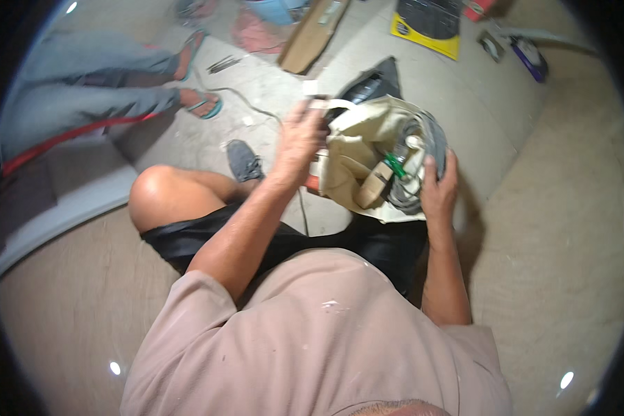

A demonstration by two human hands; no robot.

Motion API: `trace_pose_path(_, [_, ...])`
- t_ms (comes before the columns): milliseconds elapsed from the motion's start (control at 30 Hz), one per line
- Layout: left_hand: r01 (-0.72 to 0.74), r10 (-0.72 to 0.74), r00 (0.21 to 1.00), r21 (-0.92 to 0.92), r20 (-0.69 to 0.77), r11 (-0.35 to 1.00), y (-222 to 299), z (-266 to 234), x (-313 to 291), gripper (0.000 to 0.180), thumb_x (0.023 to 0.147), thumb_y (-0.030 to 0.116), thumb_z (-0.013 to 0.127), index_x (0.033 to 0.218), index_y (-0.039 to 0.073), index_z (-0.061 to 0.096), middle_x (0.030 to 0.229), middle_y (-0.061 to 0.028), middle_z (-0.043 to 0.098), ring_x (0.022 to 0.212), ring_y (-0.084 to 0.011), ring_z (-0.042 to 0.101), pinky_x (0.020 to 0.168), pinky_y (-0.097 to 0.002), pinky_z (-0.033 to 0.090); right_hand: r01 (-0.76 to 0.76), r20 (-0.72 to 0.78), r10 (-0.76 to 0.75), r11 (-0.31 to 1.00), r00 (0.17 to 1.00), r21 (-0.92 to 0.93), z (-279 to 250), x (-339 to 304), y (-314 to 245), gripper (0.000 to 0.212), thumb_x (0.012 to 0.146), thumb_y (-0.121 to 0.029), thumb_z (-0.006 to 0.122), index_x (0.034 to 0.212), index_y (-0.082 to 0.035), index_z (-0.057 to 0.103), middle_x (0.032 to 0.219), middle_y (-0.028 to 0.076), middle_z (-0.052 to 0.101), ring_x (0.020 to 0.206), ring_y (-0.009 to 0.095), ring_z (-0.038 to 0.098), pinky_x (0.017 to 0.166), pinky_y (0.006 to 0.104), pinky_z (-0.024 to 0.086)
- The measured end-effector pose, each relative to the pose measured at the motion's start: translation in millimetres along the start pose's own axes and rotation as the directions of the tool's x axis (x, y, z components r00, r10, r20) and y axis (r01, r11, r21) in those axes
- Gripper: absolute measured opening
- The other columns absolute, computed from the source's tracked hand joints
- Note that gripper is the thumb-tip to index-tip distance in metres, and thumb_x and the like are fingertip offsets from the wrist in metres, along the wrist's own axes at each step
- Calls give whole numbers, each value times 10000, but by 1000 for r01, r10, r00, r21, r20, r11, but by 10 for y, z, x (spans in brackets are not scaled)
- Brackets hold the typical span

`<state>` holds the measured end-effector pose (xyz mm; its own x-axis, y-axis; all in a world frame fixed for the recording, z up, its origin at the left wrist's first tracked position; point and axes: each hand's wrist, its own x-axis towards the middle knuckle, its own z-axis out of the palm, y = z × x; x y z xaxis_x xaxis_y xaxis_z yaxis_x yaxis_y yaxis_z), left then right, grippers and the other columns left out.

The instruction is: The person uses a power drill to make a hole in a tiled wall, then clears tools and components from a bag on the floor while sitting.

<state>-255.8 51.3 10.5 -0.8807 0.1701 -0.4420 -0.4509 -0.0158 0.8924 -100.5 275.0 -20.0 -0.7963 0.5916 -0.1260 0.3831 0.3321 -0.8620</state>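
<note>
Just beyond the black-clad lap (388,240), the right hand (439,188) clasps the edge of an open cream fabric bag (338,166); the left hand (301,139) is blurred, its grip impossible to tell. Grey coils (403,200) sit half-hidden inside; the bag overlaps a glossy black bundle (387,78).

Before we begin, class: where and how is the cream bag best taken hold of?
Probably grip the cream bag by opposite edges of its rim, coming from left and right: its open mouth faces the camera, its cloth looks soft and creased, and the grey coil inside crowds the right side.
</note>
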Motion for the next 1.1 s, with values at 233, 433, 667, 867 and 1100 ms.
trace_pose_path(233, [-339,155,923,551,353,763,-174,666,-336,570,902,288,680,1363,7,497,1245,-205,570,1089,-315,579,855,-388,497,42,-59,-54,983,997,-179,39,5,-41,560,1009,-319,587,1368,94,465,1286,305,573,1195,424,567,1046,443,425])
trace_pose_path(433, [-62,52,998,885,43,460,-376,329,-89,944,819,246,760,1553,8,216,1594,-249,227,1453,-443,266,1014,-694,352,51,20,-49,989,999,-137,-71,-6,14,573,981,-302,633,1352,106,476,1293,295,578,1201,405,566,1050,431,419])
trace_pose_path(667, [258,-333,936,422,113,869,-906,377,66,392,914,156,584,1245,-54,608,1114,-296,676,1081,-411,663,945,-450,497,22,104,13,945,994,-328,105,-138,290,701,946,-308,696,1461,70,409,1494,248,428,1349,351,446,1153,407,314])
trace_pose_path(867, [133,-195,962,293,191,947,-684,644,-219,311,989,192,543,1187,-48,534,1009,-285,658,995,-411,661,874,-466,497,-458,262,387,830,884,319,309,-318,174,403,964,3,592,1358,14,512,898,0,539,656,50,487,590,208,416])
trace_pose_path(1100, [-87,25,966,230,258,969,494,135,-793,773,785,281,864,1356,-24,442,1173,-158,610,1156,-227,574,1006,-369,472,238,412,-320,941,853,240,197,-454,-694,310,869,-5,620,1176,40,609,966,146,627,826,251,618,700,376,507])
